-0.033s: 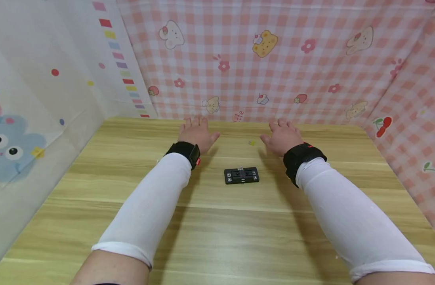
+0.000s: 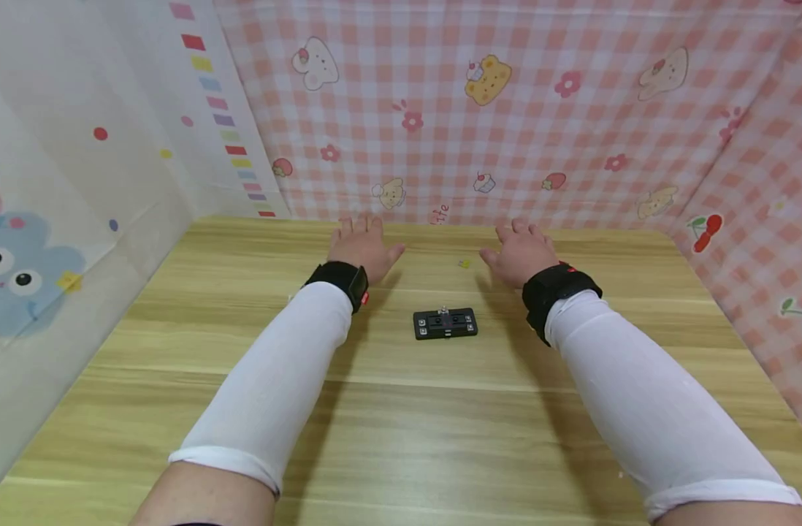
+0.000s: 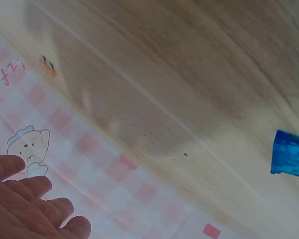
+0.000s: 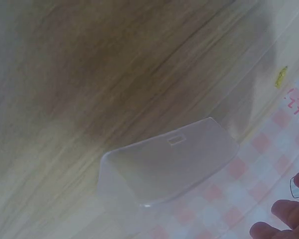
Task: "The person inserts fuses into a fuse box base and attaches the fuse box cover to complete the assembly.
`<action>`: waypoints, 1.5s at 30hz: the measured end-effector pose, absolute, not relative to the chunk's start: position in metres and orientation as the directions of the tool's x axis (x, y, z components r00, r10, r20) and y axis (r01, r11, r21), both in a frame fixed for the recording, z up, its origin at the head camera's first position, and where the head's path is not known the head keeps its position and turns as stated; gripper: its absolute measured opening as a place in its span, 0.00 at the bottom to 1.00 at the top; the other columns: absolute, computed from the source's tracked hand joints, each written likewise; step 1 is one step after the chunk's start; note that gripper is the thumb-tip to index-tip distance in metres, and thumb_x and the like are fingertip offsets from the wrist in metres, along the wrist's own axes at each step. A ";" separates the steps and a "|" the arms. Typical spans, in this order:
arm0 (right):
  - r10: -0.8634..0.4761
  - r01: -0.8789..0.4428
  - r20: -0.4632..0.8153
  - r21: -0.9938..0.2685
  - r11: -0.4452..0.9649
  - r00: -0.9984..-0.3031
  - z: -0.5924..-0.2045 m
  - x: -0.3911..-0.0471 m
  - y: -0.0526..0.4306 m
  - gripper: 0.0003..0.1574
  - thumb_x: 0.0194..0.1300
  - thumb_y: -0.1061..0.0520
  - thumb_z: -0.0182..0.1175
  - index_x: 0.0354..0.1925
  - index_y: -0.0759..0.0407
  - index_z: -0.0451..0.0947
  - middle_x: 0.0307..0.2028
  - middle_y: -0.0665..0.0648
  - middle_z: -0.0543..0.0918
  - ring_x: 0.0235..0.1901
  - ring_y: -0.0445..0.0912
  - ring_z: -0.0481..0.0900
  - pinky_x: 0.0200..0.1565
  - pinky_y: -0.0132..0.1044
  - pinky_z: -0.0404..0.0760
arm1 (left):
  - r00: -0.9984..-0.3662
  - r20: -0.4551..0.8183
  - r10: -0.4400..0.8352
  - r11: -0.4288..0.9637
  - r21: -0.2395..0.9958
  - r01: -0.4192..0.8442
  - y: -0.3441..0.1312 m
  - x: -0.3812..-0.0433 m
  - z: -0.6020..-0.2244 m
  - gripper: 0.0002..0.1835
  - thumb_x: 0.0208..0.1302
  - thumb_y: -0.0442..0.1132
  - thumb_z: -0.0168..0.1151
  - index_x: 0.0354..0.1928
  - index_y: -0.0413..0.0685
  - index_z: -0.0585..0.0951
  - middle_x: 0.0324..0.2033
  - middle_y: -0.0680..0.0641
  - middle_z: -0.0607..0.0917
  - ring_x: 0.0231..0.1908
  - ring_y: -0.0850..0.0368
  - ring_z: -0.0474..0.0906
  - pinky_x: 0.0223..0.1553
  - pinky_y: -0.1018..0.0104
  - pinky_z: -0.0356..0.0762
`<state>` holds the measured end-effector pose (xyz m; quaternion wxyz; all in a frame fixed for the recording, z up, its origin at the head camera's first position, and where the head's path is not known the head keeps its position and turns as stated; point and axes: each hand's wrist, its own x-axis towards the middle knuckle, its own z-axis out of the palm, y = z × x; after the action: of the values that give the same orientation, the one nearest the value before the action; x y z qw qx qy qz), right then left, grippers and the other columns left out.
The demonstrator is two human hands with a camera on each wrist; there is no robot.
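My left hand [image 2: 364, 250] lies palm down near the table's back edge, fingers spread and holding nothing. On the other side my right hand [image 2: 522, 256] rests the same way, also holding nothing. Between them, closer to the right thumb, lies a small yellow piece [image 2: 464, 264]. Nearer to me sits a black rectangular base [image 2: 445, 324] with metal squares at its corners and small metal clips. A translucent blue plastic piece [image 3: 290, 153] shows at the right of the left wrist view. In the right wrist view stands a clear plastic cover [image 4: 177, 162] with a small slot.
The wood-grain table [image 2: 388, 438] meets a pink checked cloth [image 2: 434, 146] along the back. White cloth [image 2: 125, 183] hangs at the left, and more checked cloth [image 2: 756, 241] at the right. Black bands wrap both wrists over white sleeves.
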<state>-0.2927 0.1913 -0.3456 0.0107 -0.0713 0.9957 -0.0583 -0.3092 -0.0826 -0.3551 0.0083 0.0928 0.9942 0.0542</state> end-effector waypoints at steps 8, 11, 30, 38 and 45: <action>-0.155 -0.154 0.000 -0.130 0.980 -0.988 -0.348 -0.293 0.192 0.41 0.70 0.38 0.45 0.68 0.64 0.56 0.68 0.69 0.54 0.65 0.64 0.46 0.63 0.61 0.48 | -0.980 0.008 0.197 0.974 0.108 0.197 -0.081 -0.308 -0.356 0.43 0.67 0.69 0.32 0.73 0.46 0.48 0.71 0.40 0.47 0.66 0.39 0.34 0.65 0.43 0.43; -0.192 -0.193 0.024 -0.116 0.974 -0.981 -0.348 -0.293 0.191 0.39 0.70 0.41 0.47 0.67 0.66 0.58 0.66 0.68 0.58 0.65 0.60 0.47 0.65 0.55 0.46 | -0.978 0.018 0.210 0.972 0.109 0.210 -0.081 -0.310 -0.357 0.42 0.67 0.69 0.33 0.73 0.47 0.48 0.70 0.41 0.50 0.67 0.42 0.40 0.65 0.44 0.44; -0.163 -0.154 -0.006 -0.304 0.940 -0.987 -0.331 -0.277 0.212 0.25 0.68 0.52 0.50 0.59 0.64 0.69 0.58 0.68 0.70 0.56 0.60 0.65 0.58 0.56 0.64 | -0.806 -0.237 0.543 0.835 0.250 0.490 -0.057 -0.239 -0.368 0.38 0.57 0.63 0.59 0.65 0.49 0.68 0.52 0.49 0.78 0.47 0.58 0.72 0.52 0.59 0.70; -0.165 -0.160 0.006 -0.293 0.943 -0.986 -0.327 -0.276 0.208 0.24 0.68 0.52 0.51 0.57 0.64 0.71 0.56 0.68 0.73 0.53 0.60 0.68 0.55 0.57 0.67 | -0.809 -0.159 0.566 0.824 0.118 0.554 -0.049 -0.230 -0.377 0.33 0.52 0.59 0.67 0.58 0.52 0.76 0.46 0.50 0.77 0.37 0.59 0.71 0.43 0.63 0.73; -0.159 -0.150 -0.005 -0.295 0.944 -0.987 -0.327 -0.281 0.202 0.24 0.68 0.52 0.52 0.56 0.64 0.72 0.54 0.68 0.74 0.51 0.59 0.69 0.55 0.57 0.68 | -0.818 -0.148 0.556 0.831 0.114 0.545 -0.048 -0.226 -0.375 0.28 0.54 0.54 0.68 0.56 0.54 0.78 0.49 0.49 0.77 0.41 0.57 0.72 0.46 0.59 0.74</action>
<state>-0.2811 0.2015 -0.3275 0.0143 -0.0785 0.9857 -0.1484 -0.2260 -0.0480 -0.3752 0.0877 0.2888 0.9528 0.0332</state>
